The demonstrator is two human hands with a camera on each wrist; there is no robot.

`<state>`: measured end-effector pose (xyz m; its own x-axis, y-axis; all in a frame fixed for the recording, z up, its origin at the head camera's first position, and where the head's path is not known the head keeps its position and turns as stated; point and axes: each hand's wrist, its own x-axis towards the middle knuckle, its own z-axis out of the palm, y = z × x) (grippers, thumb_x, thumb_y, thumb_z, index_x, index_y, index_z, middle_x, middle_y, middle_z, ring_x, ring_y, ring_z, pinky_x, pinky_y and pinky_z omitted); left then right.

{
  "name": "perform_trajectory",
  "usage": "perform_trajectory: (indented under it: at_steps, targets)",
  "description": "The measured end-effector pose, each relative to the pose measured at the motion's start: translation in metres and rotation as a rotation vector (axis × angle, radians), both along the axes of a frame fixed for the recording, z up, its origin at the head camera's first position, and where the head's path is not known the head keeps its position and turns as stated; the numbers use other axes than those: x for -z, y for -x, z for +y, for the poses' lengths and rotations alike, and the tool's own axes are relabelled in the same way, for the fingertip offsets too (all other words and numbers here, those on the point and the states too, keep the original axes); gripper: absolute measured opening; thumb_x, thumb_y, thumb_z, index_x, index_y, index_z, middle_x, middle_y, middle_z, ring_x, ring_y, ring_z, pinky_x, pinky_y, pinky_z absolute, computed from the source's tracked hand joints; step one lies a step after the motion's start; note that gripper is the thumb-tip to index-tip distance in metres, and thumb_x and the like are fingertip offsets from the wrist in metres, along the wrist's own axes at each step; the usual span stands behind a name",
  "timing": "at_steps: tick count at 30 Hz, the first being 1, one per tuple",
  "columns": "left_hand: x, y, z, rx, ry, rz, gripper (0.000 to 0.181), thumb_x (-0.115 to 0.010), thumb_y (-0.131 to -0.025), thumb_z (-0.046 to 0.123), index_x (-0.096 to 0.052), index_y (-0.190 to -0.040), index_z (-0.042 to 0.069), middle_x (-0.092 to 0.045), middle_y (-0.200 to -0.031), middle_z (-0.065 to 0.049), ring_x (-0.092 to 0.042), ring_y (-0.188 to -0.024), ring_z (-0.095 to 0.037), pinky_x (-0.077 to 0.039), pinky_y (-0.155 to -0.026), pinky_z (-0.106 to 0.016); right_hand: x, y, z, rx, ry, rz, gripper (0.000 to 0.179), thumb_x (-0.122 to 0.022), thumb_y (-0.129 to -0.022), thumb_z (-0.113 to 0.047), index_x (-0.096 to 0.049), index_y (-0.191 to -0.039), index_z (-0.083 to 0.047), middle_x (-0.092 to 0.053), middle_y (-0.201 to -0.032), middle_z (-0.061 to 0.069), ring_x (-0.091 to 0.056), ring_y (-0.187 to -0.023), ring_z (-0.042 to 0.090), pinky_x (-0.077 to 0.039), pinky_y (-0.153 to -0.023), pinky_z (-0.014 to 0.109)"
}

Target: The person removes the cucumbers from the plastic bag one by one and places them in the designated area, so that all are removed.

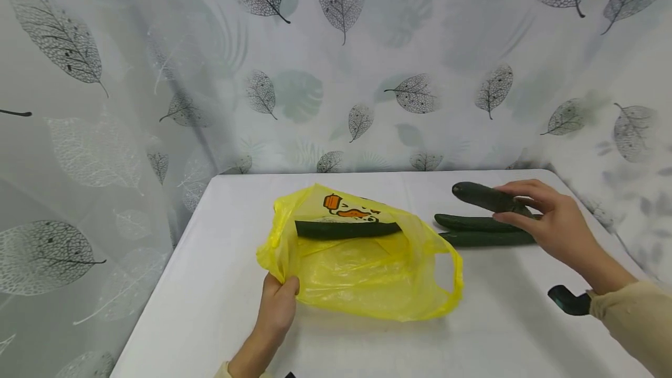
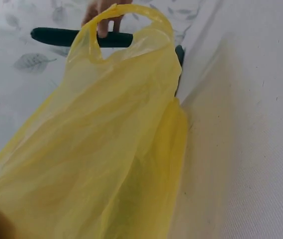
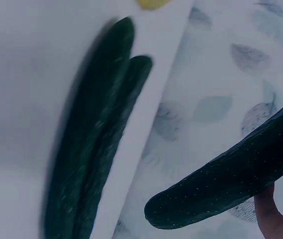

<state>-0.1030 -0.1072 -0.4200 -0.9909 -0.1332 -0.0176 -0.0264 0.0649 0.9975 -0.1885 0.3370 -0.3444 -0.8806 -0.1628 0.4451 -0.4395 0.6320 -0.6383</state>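
Presently raised above the bench [image 1: 199,308], right of centre: dark green cucumber [image 1: 480,197], tilted, with free end directed left and upward in the head view. Held near the opposite end by the right hand [image 1: 556,217], with fingers pinching the cucumber against the thumb. Below, resting on the bench: rear cucumber [image 1: 467,223] and front cucumber [image 1: 488,239], laid side by side and touching, both partly visible in the right wrist view. To the left, near mid-bench: yellow plastic carrier bag [image 1: 357,299], mouth gaping, with handle loop [image 1: 458,279] at right. Inside, lying crosswise below an orange cartoon print [image 1: 353,213]: bagged cucumber [image 1: 346,230]. At the bag's lower left edge: left hand [image 1: 278,305], with fingers curled and pinching the thin film. At the cuff of the beige right sleeve [image 1: 630,314]: dark curved object [image 1: 569,301]. Beyond the bench: leaf-patterned curtain [image 1: 446,34], hanging at back and sides.
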Motion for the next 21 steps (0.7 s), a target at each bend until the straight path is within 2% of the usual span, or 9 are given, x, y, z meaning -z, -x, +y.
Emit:
perform_trajectory:
  at_steps: [3,5,8,11,13,16,21]
  targets:
    - [0.0,0.0,0.0,0.003,-0.004,0.0,0.037,-0.041,-0.084,-0.008,-0.042,-0.12,-0.008,-0.049,-0.095,-0.01,-0.048,-0.087,-0.025,-0.04,-0.079,-0.029,0.015,0.0,0.012,0.024,-0.156,0.041,0.053,-0.087,-0.074,-0.003,-0.072,-0.122,-0.016,-0.061,-0.117,-0.007,-0.049,-0.107,-0.006,-0.035,-0.086,0.005]
    - [0.0,0.0,0.0,0.006,-0.004,0.0,0.036,-0.041,-0.084,-0.008,-0.042,-0.12,-0.007,-0.049,-0.095,-0.01,-0.048,-0.086,-0.025,-0.04,-0.078,-0.029,0.025,0.001,0.02,0.024,-0.263,0.074,0.053,-0.088,-0.072,-0.005,-0.072,-0.122,-0.018,-0.061,-0.117,-0.006,-0.05,-0.107,-0.003,-0.035,-0.084,0.006]
    - [0.0,0.0,0.0,0.008,-0.003,-0.004,0.036,-0.041,-0.084,-0.008,-0.042,-0.12,-0.007,-0.049,-0.094,-0.011,-0.048,-0.086,-0.025,-0.04,-0.078,-0.029,0.04,0.002,0.03,-0.005,-0.412,0.115,0.053,-0.089,-0.07,-0.005,-0.072,-0.119,-0.018,-0.061,-0.117,-0.002,-0.056,-0.108,0.012,-0.046,-0.085,0.023]
    - [0.0,0.0,0.0,0.011,0.001,-0.004,0.036,-0.041,-0.085,-0.007,-0.042,-0.121,-0.007,-0.049,-0.095,-0.01,-0.048,-0.086,-0.025,-0.041,-0.079,-0.03,0.055,0.003,0.038,-0.035,-0.541,0.115,0.052,-0.089,-0.068,-0.004,-0.073,-0.116,-0.016,-0.062,-0.116,0.003,-0.06,-0.103,0.03,-0.053,-0.077,0.045]
    - [0.001,0.0,0.0,0.015,0.001,-0.004,0.036,-0.041,-0.086,-0.007,-0.042,-0.121,-0.007,-0.049,-0.095,-0.01,-0.048,-0.086,-0.025,-0.041,-0.079,-0.03,0.064,0.004,0.041,-0.057,-0.596,0.107,0.052,-0.089,-0.066,-0.003,-0.073,-0.114,-0.014,-0.063,-0.115,0.008,-0.062,-0.101,0.036,-0.053,-0.071,0.054]
    - [0.002,0.0,0.0,0.019,-0.001,-0.004,0.036,-0.041,-0.087,-0.006,-0.042,-0.122,-0.007,-0.05,-0.095,-0.01,-0.049,-0.086,-0.025,-0.042,-0.079,-0.031,0.074,0.003,0.043,-0.066,-0.638,0.07,0.052,-0.089,-0.066,-0.002,-0.073,-0.114,-0.012,-0.064,-0.114,0.011,-0.062,-0.1,0.039,-0.053,-0.072,0.056]
    - [0.002,0.0,0.0,0.022,-0.004,-0.003,0.035,-0.041,-0.087,-0.006,-0.042,-0.122,-0.006,-0.05,-0.095,-0.009,-0.049,-0.087,-0.025,-0.042,-0.079,-0.031,0.08,0.003,0.041,-0.055,-0.673,-0.02,0.05,-0.088,-0.069,-0.003,-0.074,-0.116,-0.012,-0.064,-0.115,0.012,-0.062,-0.101,0.039,-0.054,-0.071,0.055]
